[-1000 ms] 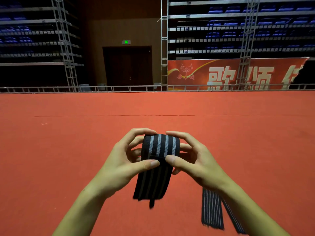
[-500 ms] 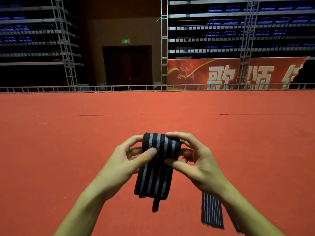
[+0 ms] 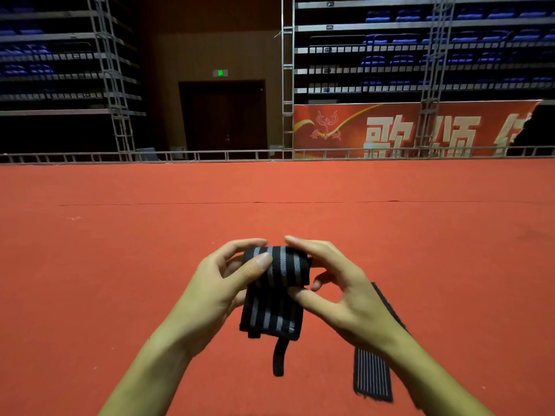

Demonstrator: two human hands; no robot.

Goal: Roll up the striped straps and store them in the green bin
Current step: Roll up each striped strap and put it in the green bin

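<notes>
Head view: above red carpet (image 3: pixel 120 265), the left hand (image 3: pixel 216 295) and right hand (image 3: pixel 342 298), fingers curled, are pinching a partly rolled striped strap (image 3: pixel 277 283); its tail is hanging. Another strap (image 3: pixel 372 376) is lying below the right wrist.

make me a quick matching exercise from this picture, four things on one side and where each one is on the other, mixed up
Things:
1. striped strap
2. second strap
3. banner
4. exit sign

Places:
A. above the dark doorway
B. flat on the red floor, under the right forearm
C. gripped between the left hand and right hand
D. behind the railing, far right

Pairs: 1-C, 2-B, 3-D, 4-A
</notes>
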